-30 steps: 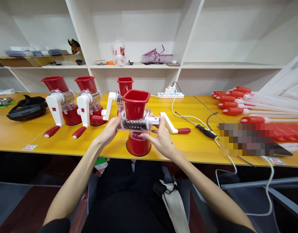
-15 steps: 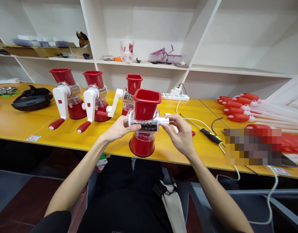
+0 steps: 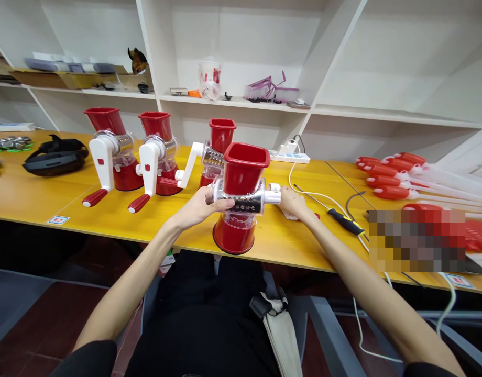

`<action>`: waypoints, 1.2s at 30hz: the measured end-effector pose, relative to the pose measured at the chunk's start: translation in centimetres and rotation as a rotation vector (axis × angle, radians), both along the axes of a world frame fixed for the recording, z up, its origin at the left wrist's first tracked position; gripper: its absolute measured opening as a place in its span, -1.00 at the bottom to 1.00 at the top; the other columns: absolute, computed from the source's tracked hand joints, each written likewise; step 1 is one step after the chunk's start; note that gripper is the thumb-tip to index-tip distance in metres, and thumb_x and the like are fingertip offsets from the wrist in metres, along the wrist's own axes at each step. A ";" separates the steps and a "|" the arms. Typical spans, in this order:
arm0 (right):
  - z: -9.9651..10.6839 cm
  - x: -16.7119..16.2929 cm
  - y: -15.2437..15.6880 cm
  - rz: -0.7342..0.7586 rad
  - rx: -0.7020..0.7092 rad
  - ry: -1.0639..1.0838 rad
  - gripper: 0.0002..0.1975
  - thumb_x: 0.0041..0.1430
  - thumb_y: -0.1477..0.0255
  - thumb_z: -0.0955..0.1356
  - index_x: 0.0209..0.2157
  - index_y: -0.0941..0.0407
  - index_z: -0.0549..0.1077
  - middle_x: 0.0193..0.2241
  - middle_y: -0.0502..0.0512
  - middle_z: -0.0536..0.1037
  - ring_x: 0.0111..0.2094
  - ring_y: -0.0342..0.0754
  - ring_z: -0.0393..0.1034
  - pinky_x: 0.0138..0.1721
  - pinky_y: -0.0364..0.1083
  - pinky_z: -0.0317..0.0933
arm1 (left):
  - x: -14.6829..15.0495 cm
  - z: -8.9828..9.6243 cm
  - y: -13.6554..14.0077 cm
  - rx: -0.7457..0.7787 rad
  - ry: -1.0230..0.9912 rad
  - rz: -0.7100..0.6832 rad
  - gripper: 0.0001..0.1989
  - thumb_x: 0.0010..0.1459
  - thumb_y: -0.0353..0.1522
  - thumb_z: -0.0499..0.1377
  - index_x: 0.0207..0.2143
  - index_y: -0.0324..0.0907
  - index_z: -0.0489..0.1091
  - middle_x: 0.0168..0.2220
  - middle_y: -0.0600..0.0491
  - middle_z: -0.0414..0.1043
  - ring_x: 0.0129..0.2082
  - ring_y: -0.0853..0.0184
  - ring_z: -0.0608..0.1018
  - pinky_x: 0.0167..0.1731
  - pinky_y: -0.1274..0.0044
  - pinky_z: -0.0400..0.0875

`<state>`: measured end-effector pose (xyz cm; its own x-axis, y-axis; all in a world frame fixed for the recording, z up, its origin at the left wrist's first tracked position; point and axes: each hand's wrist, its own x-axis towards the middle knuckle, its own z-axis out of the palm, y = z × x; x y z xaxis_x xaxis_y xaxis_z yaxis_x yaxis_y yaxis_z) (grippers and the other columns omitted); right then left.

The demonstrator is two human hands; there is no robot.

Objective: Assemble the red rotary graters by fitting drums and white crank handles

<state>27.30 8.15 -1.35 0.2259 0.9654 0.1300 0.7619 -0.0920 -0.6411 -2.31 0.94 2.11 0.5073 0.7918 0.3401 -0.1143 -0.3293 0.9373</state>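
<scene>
A red rotary grater [image 3: 241,180] stands upright near the table's front edge, with a perforated metal drum inside its clear housing. My left hand [image 3: 204,207] is closed round the left side of that housing, thumb across the front and fingers partly behind it. From the right side juts a white shaft [image 3: 272,197] without a crank on it. Just beyond the shaft, my right hand [image 3: 292,202] reaches down at a white crank handle [image 3: 291,215] lying on the table; its fingers are hidden, so their grip does not show.
Three more red graters with white cranks, a left one [image 3: 123,173], a middle one [image 3: 166,175] and a rear one [image 3: 217,144], stand behind to the left. A screwdriver [image 3: 345,221], white cable, power strip [image 3: 290,157] and several red-handled items [image 3: 390,180] lie to the right.
My right hand has left the white shaft and moved back and right to the crank handle on the table. My left hand stays on the grater. The view has shifted slightly.
</scene>
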 end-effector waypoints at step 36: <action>-0.3 -1.2 -12.9 0.758 -0.115 1.178 -0.56 0.25 -0.02 0.36 -0.40 0.06 0.26 -0.62 -0.19 0.25 -0.80 -0.34 -0.15 -0.85 -0.29 -0.14 | 0.2 0.1 0.0 0.004 -0.008 0.006 -0.49 0.01 0.01 0.40 -0.23 -0.24 0.53 -0.24 -0.02 0.62 -0.21 0.25 0.60 -0.09 0.44 0.46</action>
